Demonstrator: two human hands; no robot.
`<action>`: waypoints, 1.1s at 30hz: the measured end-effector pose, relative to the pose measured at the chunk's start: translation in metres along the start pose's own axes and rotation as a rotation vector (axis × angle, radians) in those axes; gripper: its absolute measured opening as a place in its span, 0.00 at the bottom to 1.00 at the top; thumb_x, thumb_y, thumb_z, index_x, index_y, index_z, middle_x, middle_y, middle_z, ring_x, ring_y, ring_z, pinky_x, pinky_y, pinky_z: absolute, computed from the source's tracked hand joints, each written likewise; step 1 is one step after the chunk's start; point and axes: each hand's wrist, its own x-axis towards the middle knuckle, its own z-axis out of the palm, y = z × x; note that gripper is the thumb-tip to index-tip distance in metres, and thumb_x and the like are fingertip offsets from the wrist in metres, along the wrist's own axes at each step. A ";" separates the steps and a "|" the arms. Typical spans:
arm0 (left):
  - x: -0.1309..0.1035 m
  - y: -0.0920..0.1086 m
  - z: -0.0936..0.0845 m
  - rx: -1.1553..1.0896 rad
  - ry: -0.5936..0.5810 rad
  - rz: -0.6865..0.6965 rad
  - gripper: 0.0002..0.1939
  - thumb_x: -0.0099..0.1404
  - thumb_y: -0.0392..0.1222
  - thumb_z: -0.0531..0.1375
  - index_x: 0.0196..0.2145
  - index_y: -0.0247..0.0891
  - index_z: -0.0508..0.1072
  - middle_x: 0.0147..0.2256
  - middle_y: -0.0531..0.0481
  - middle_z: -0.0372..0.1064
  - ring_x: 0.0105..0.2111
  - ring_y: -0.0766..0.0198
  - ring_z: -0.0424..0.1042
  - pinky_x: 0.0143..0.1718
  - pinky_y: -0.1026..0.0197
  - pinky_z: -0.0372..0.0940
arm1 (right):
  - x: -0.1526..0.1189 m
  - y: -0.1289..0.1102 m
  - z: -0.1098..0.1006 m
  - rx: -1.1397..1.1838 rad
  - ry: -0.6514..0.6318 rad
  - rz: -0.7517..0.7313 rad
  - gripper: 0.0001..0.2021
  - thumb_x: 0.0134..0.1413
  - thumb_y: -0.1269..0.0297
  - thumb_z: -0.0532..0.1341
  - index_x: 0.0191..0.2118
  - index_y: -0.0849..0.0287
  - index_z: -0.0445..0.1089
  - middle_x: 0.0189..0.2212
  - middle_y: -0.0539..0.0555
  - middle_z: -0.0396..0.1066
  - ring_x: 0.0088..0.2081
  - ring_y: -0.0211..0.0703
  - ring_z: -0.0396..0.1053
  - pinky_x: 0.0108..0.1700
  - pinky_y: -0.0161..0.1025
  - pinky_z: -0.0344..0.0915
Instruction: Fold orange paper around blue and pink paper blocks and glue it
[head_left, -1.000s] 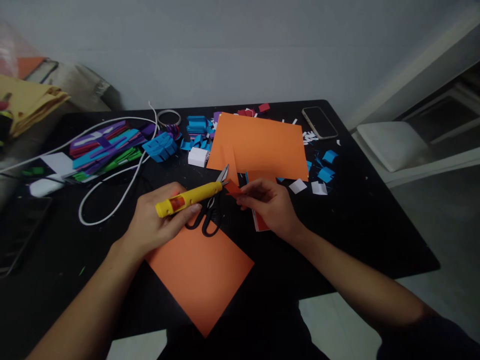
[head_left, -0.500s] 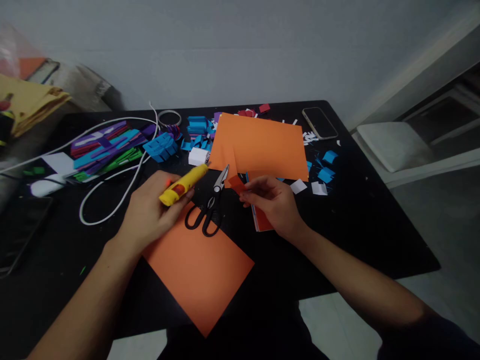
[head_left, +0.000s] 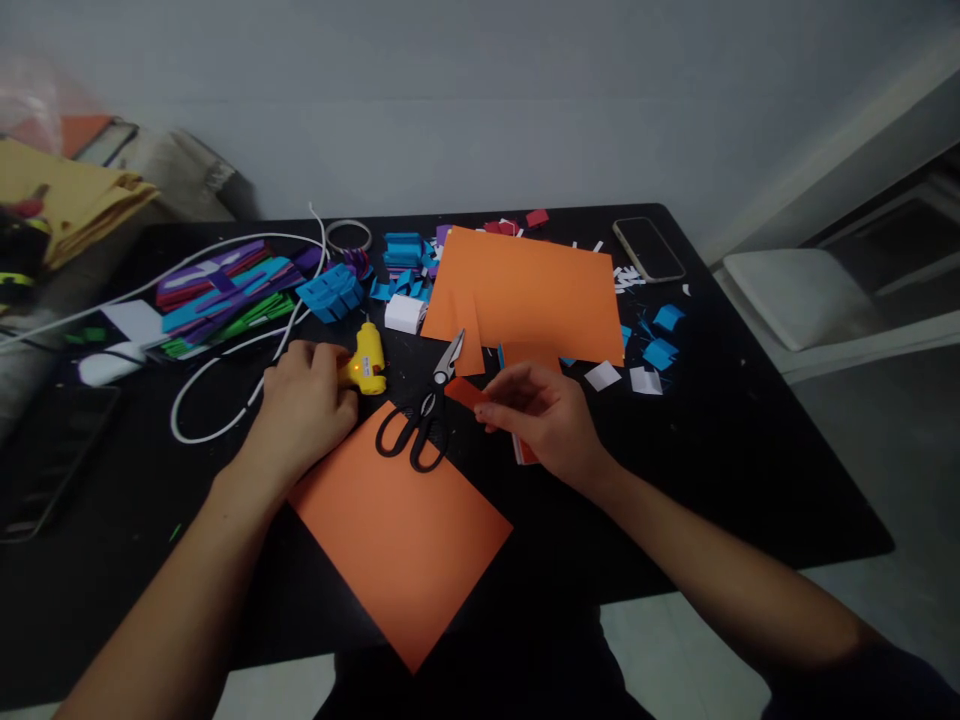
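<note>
My left hand (head_left: pixel 311 395) is wrapped round the handle of a yellow hot glue gun (head_left: pixel 369 358), low over the black table with its nozzle pointing away from me. Between the thumb and fingers of my right hand (head_left: pixel 544 415) is a small folded piece of orange paper (head_left: pixel 466 391). Black-handled scissors (head_left: pixel 429 402) lie between my hands, their handles over the corner of an orange sheet (head_left: pixel 409 540). Beneath my right hand a small orange-topped stack (head_left: pixel 526 352) is partly hidden. An orange strip (head_left: pixel 468 335) rests beyond the scissors.
Another orange sheet (head_left: pixel 540 290) lies at the back, with blue cut pieces (head_left: pixel 660 352) to its right. Bundled colored strips (head_left: pixel 232 290) and a looping white cable (head_left: pixel 180 400) occupy the left. Phones lie at the back right (head_left: pixel 649 249) and left edge (head_left: pixel 56 460).
The glue gun has come down and turned from slanting across my left hand to pointing away. My right hand has stayed nearly in place, still pinching the orange paper.
</note>
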 end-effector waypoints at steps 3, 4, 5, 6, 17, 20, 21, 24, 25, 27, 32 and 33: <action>-0.003 0.002 -0.004 -0.031 0.081 0.005 0.23 0.63 0.37 0.56 0.56 0.32 0.72 0.55 0.27 0.66 0.56 0.30 0.69 0.53 0.32 0.65 | -0.002 -0.002 0.003 -0.008 -0.027 -0.006 0.12 0.46 0.61 0.78 0.34 0.55 0.76 0.28 0.49 0.78 0.30 0.40 0.77 0.36 0.40 0.77; -0.005 0.004 -0.006 -0.081 0.142 0.026 0.21 0.64 0.37 0.56 0.54 0.34 0.73 0.55 0.29 0.67 0.56 0.32 0.69 0.54 0.33 0.65 | -0.003 -0.002 0.003 -0.024 -0.032 -0.015 0.12 0.47 0.62 0.78 0.34 0.55 0.76 0.29 0.49 0.78 0.30 0.39 0.77 0.37 0.40 0.77; -0.008 0.008 -0.008 -0.159 0.204 0.066 0.19 0.65 0.37 0.56 0.52 0.37 0.74 0.54 0.31 0.68 0.56 0.35 0.69 0.55 0.35 0.65 | -0.004 -0.001 0.004 -0.044 -0.035 -0.026 0.11 0.48 0.62 0.77 0.34 0.55 0.76 0.29 0.49 0.78 0.30 0.39 0.76 0.38 0.40 0.77; -0.011 0.013 -0.011 -0.276 0.270 0.122 0.15 0.67 0.38 0.56 0.50 0.40 0.75 0.53 0.35 0.70 0.55 0.40 0.71 0.55 0.40 0.66 | -0.005 -0.001 0.004 -0.060 -0.036 -0.039 0.11 0.48 0.62 0.77 0.34 0.55 0.76 0.29 0.49 0.78 0.30 0.39 0.76 0.38 0.40 0.77; -0.037 0.061 0.003 -0.955 0.080 0.370 0.05 0.70 0.43 0.66 0.37 0.40 0.78 0.28 0.54 0.71 0.26 0.68 0.67 0.28 0.64 0.61 | -0.009 0.012 0.004 -0.139 -0.125 -0.133 0.09 0.54 0.60 0.75 0.37 0.55 0.76 0.33 0.50 0.80 0.35 0.40 0.79 0.39 0.38 0.76; -0.034 0.058 0.002 -1.023 0.024 0.301 0.08 0.69 0.44 0.67 0.33 0.40 0.79 0.28 0.52 0.73 0.27 0.66 0.69 0.27 0.64 0.60 | -0.008 0.010 0.004 -0.133 -0.132 -0.123 0.09 0.53 0.61 0.75 0.37 0.54 0.77 0.33 0.49 0.80 0.34 0.39 0.79 0.39 0.38 0.76; -0.034 0.057 0.002 -1.048 0.007 0.273 0.08 0.68 0.44 0.67 0.32 0.39 0.80 0.28 0.51 0.74 0.27 0.66 0.70 0.26 0.64 0.60 | -0.008 0.008 0.004 -0.123 -0.132 -0.112 0.10 0.52 0.61 0.76 0.37 0.54 0.77 0.33 0.49 0.80 0.34 0.39 0.79 0.40 0.38 0.76; -0.033 0.057 -0.001 -1.121 -0.017 0.198 0.08 0.67 0.44 0.67 0.32 0.39 0.81 0.25 0.52 0.72 0.24 0.68 0.66 0.24 0.65 0.59 | -0.006 0.005 0.002 -0.063 -0.111 -0.064 0.11 0.50 0.61 0.77 0.36 0.55 0.76 0.32 0.49 0.80 0.34 0.39 0.79 0.41 0.39 0.77; -0.032 0.057 -0.002 -1.141 -0.017 0.172 0.08 0.66 0.44 0.67 0.32 0.39 0.81 0.24 0.53 0.71 0.22 0.68 0.65 0.24 0.65 0.58 | -0.005 0.004 0.002 -0.040 -0.097 -0.048 0.12 0.49 0.61 0.77 0.36 0.55 0.76 0.32 0.49 0.80 0.34 0.39 0.79 0.41 0.39 0.78; -0.032 0.058 -0.004 -1.164 -0.009 0.122 0.08 0.66 0.45 0.67 0.32 0.39 0.82 0.22 0.54 0.70 0.21 0.69 0.64 0.23 0.66 0.58 | -0.002 0.002 0.000 -0.004 -0.068 -0.019 0.14 0.46 0.59 0.79 0.35 0.56 0.76 0.31 0.49 0.80 0.32 0.39 0.79 0.40 0.40 0.79; -0.032 0.055 -0.005 -1.157 0.037 0.065 0.08 0.63 0.46 0.69 0.30 0.39 0.83 0.22 0.53 0.71 0.21 0.69 0.65 0.22 0.66 0.58 | 0.003 -0.002 -0.001 0.048 -0.046 0.024 0.18 0.41 0.56 0.81 0.33 0.56 0.75 0.30 0.49 0.80 0.30 0.40 0.79 0.37 0.40 0.79; -0.032 0.055 -0.004 -1.157 0.045 0.063 0.08 0.63 0.46 0.69 0.30 0.39 0.83 0.22 0.53 0.71 0.21 0.68 0.65 0.22 0.65 0.58 | 0.003 -0.002 -0.001 0.057 -0.045 0.024 0.18 0.41 0.57 0.81 0.33 0.56 0.75 0.29 0.49 0.80 0.30 0.40 0.79 0.37 0.40 0.79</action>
